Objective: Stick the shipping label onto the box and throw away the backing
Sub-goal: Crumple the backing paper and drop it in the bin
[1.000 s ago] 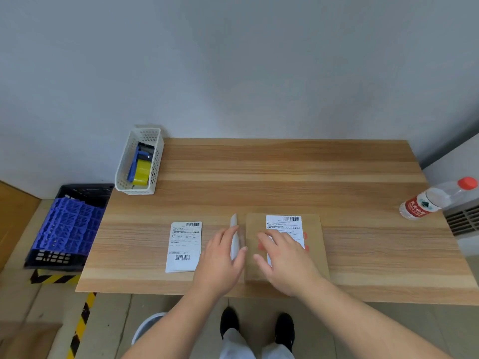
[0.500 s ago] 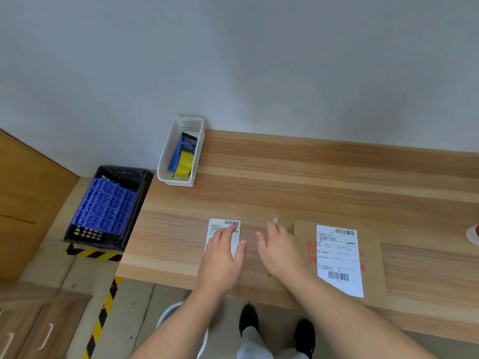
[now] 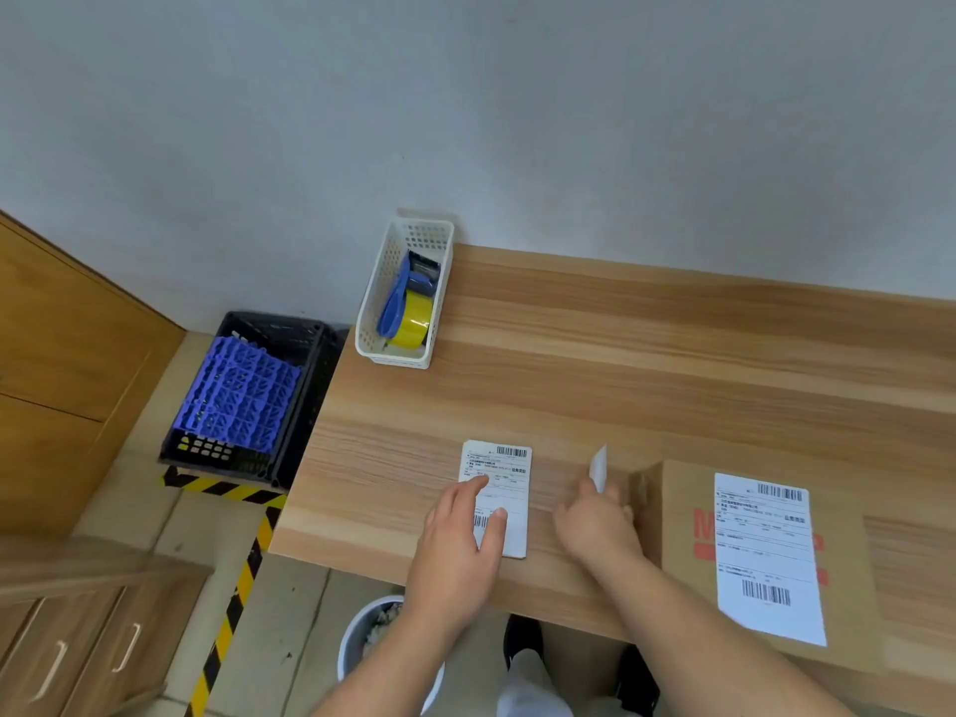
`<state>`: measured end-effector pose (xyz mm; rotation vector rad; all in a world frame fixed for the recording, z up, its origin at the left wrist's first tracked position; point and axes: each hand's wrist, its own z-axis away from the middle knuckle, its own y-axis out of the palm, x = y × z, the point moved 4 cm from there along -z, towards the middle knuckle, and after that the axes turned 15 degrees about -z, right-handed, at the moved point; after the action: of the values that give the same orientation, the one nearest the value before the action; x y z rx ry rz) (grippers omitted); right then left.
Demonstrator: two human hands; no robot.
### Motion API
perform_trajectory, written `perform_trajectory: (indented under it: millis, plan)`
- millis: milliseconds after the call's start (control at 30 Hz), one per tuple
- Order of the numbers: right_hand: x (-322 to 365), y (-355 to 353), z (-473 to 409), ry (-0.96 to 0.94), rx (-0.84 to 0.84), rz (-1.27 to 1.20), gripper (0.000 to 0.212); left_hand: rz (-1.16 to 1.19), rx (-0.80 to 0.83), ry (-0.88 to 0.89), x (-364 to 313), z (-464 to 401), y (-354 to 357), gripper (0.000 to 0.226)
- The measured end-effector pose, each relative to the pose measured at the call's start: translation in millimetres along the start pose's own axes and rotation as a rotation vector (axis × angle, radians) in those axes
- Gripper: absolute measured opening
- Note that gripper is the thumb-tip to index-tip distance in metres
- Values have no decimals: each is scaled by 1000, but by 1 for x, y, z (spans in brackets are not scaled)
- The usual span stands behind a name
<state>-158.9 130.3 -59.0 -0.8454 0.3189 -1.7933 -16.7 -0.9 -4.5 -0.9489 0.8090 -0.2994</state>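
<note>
A flat brown cardboard box (image 3: 683, 556) lies at the right of the wooden table, and a white shipping label (image 3: 765, 551) is stuck on its top. My right hand (image 3: 595, 525) is just left of the box and pinches a thin white backing sheet (image 3: 599, 467) that stands up edge-on. My left hand (image 3: 455, 535) rests with spread fingers on a small stack of white labels (image 3: 509, 478) near the table's front edge. A white waste bin (image 3: 362, 644) stands on the floor below the table edge, partly hidden by my left forearm.
A white mesh basket (image 3: 383, 302) with a blue tape dispenser and yellow tape (image 3: 411, 315) sits at the table's back left corner. A black crate (image 3: 258, 406) holding blue plastic parts is on the floor to the left, by yellow-black floor tape and wooden cabinets.
The view has swung left, so the box now sits at the right. My right hand left the label on the box and now holds the backing; my left hand moved onto the label stack.
</note>
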Motion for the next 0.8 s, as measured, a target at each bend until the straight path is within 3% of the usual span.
perform_trajectory:
  millis: [100, 200, 267, 467, 633, 800]
  plan:
    - [0, -1, -1, -21, -21, 22, 43, 8, 9, -4, 5, -2, 0, 45]
    - [-3, -1, -3, -53, -25, 45, 69, 5, 20, -5, 9, -2, 0, 46]
    - [-2, -2, -1, -98, -51, 6, 59, 4, 30, -5, 11, -2, 0, 46]
    - [6, -10, 8, -107, -38, -362, 46, 19, 90, 31, 7, 0, 6, 48]
    - [15, -17, 28, -98, 62, -681, 51, 89, 184, 96, -10, 1, 7, 55]
    - [20, -20, 47, -104, 149, -839, 52, 140, 216, 140, -23, 3, 2, 59]
